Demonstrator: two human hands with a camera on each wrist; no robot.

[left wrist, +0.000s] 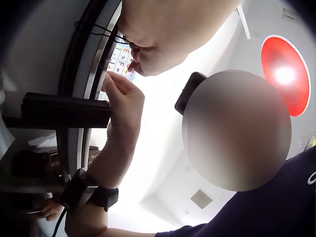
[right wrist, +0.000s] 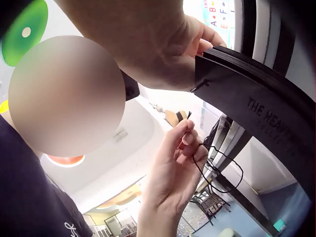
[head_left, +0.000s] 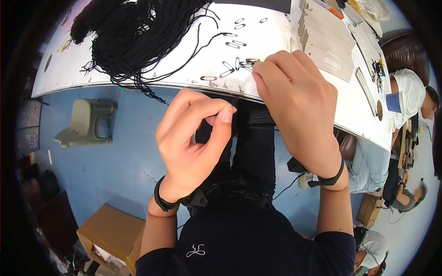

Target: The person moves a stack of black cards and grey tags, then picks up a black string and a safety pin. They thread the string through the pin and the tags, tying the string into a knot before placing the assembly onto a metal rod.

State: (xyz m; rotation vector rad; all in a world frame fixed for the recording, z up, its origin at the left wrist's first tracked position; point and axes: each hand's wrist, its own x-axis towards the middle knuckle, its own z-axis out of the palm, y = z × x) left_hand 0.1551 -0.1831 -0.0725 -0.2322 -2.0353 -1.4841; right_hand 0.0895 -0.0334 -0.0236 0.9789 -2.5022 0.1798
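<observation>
Thumb and forefinger of my left hand (head_left: 195, 122) pinch a thin black cord (right wrist: 237, 168). Its short end pokes above the fingertips, and a loop hangs beside the palm in the right wrist view. My right hand (head_left: 299, 94) is at the table's front edge, back of the hand up, fingers curled. It grips a stack of black printed cards (right wrist: 256, 94), which juts from under the palm. A small dark pin-like piece (right wrist: 200, 86) shows at the stack's corner. Black safety pins (head_left: 225, 69) lie scattered beside the right fingertips.
A big bundle of black cords (head_left: 133, 41) covers the table's left part, strands trailing over the edge. Grey cards marked ORIGINALS (head_left: 327, 60) lie at right. A plastic stool (head_left: 87, 122) and a cardboard box (head_left: 113, 234) stand on the floor. Other people sit at right.
</observation>
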